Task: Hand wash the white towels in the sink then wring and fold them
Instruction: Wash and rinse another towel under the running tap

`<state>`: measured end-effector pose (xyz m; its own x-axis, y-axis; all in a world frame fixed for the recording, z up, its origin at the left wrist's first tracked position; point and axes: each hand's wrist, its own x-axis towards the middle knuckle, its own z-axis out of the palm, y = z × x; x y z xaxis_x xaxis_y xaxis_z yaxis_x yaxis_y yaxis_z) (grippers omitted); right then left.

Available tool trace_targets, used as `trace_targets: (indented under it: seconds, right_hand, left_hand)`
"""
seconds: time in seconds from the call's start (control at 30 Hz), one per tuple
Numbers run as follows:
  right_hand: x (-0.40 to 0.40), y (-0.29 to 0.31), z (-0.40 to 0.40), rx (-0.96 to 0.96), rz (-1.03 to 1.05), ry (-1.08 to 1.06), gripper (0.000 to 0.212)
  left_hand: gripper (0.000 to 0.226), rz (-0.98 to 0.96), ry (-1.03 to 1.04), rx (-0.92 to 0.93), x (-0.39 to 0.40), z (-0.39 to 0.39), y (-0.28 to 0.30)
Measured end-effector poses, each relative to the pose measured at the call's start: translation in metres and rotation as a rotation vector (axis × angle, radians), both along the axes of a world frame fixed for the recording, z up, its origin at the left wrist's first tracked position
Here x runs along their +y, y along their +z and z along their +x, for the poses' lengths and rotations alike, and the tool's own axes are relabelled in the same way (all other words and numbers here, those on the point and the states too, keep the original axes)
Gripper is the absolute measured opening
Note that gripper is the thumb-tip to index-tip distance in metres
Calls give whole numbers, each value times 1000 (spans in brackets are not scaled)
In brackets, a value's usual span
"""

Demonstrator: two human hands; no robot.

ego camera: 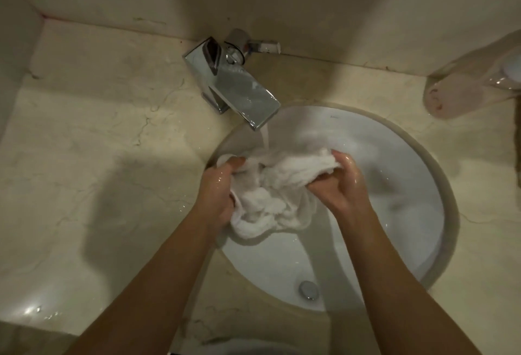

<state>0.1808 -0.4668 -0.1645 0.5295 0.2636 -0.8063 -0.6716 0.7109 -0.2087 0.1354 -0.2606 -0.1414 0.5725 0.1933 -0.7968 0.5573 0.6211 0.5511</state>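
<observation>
I was at the washing step: my left hand [217,194] and right hand [342,185] each had fingers curled tight into the bunched white towel [277,199], held over the sink [423,213] under the faucet [239,86] stream at 12 o'clock. Next, I judged, came more rubbing, then twisting it to wring

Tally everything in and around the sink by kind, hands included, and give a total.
Hands: 2, left hand and right hand, both gripping the towel
White towel: 1 bundle
Faucet: 1
Sink: 1
Drain plug: 1
Clear bottle: 1
Total: 7
</observation>
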Motion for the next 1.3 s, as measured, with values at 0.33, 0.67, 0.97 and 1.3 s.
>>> trace_targets:
  seconds: [0.33, 0.67, 0.97, 1.3]
  right_hand:
    - [24, 23, -16, -258, -505, 156, 32]
    - [-31, 23, 8, -247, -519, 252, 48]
    - [-3, 12, -31, -222, -537, 373, 38]
    - [-14, 4, -41, -185, -570, -161, 32]
  left_hand:
    - [50, -467, -242, 18, -6, 4, 21]
    - [55, -104, -749, 177, 12, -1, 30]
    - [76, 965, -1651, 94, -36, 39, -2]
    - [21, 829, -1285, -7, -19, 36, -9]
